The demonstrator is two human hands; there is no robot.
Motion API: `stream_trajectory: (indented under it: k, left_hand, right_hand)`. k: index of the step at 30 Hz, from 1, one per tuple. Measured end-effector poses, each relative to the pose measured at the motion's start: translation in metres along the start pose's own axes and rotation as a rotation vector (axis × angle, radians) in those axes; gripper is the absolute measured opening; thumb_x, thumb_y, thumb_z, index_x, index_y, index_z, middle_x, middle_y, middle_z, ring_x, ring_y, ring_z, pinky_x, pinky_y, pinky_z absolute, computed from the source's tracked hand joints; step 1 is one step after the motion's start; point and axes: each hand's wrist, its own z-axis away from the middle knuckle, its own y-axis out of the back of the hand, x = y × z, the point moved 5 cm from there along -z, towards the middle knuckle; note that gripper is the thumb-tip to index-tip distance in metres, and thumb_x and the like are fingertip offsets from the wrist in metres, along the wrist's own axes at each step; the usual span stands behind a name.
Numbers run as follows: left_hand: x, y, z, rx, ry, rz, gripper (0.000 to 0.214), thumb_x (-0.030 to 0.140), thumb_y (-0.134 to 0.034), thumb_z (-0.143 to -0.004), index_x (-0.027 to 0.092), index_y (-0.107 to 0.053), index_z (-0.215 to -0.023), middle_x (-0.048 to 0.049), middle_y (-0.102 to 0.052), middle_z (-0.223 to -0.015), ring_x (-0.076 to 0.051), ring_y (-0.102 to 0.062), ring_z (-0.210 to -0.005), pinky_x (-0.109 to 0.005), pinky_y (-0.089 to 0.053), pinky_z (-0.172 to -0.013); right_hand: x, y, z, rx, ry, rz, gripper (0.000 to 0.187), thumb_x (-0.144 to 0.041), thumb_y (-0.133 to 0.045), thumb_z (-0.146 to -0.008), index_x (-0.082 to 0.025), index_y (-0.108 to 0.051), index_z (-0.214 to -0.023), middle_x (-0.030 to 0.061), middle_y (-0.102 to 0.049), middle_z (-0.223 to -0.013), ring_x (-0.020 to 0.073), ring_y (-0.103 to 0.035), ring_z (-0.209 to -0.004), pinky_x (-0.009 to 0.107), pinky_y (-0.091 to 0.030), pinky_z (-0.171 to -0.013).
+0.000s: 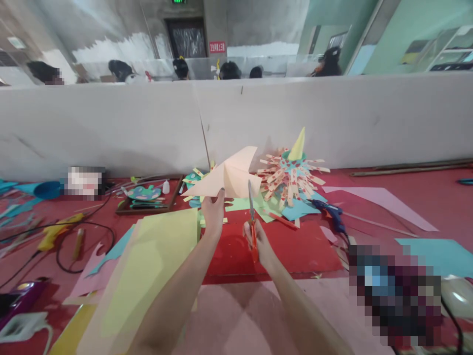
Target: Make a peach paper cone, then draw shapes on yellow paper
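Note:
My left hand (213,211) is raised over the table and pinches the lower edge of a folded peach-coloured paper sheet (229,175). Just to its right, my right hand (260,241) grips orange-handled scissors (252,217), blades pointing up, their tips at the paper's lower edge. Whether the blades are apart is hard to tell. Under both hands lies a red paper sheet (295,251).
A cone-topped paper craft with radiating strips (290,170) stands behind. Yellow-green sheets (155,256), a blue glue gun (332,214), a yellow glue gun (55,234) with cords, a wooden tray (148,202) and a white partition (111,128) surround. Other people sit beyond the partition.

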Motion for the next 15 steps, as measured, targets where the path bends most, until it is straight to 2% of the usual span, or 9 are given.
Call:
stream_trajectory:
  k: [2, 4, 11, 15]
  left_hand:
    - [0.002, 0.003, -0.002, -0.002, 0.017, 0.055, 0.029, 0.035, -0.059, -0.067, 0.008, -0.061, -0.080, -0.0061, -0.067, -0.060, -0.018, -0.064, -0.051, -0.026, -0.052, -0.049]
    - [0.005, 0.007, -0.005, 0.011, 0.025, 0.092, 0.030, 0.034, -0.060, -0.066, 0.009, -0.060, -0.083, -0.0061, -0.067, -0.064, -0.018, -0.065, -0.053, -0.028, -0.054, -0.054]
    - [0.022, 0.012, -0.010, -0.006, 0.002, 0.046, 0.029, 0.036, -0.062, -0.066, 0.010, -0.062, -0.079, -0.0041, -0.066, -0.057, -0.020, -0.065, -0.055, -0.031, -0.056, -0.057]
    - [0.031, 0.016, -0.008, 0.021, -0.044, 0.027, 0.025, 0.035, -0.062, -0.067, 0.012, -0.062, -0.077, -0.0030, -0.066, -0.058, -0.019, -0.065, -0.054, -0.030, -0.056, -0.057]
  right_hand:
    - [0.003, -0.010, 0.006, -0.106, -0.074, 0.016, 0.031, -0.050, -0.058, -0.069, -0.020, -0.047, -0.070, -0.0044, -0.044, -0.060, 0.0092, -0.045, -0.053, 0.021, -0.038, -0.050]
    - [0.007, -0.013, 0.012, -0.160, -0.114, 0.072, 0.030, -0.047, -0.059, -0.069, -0.019, -0.048, -0.069, -0.0050, -0.043, -0.060, 0.0084, -0.042, -0.053, 0.020, -0.036, -0.050]
    - [0.017, -0.006, 0.020, -0.210, -0.185, 0.207, 0.029, -0.046, -0.058, -0.071, -0.019, -0.048, -0.068, -0.0074, -0.038, -0.050, 0.0071, -0.034, -0.044, 0.019, -0.030, -0.043]
    - [0.016, -0.007, 0.022, -0.234, -0.141, 0.240, 0.028, -0.044, -0.058, -0.071, -0.018, -0.050, -0.070, -0.0053, -0.043, -0.056, 0.0080, -0.038, -0.050, 0.019, -0.032, -0.046]
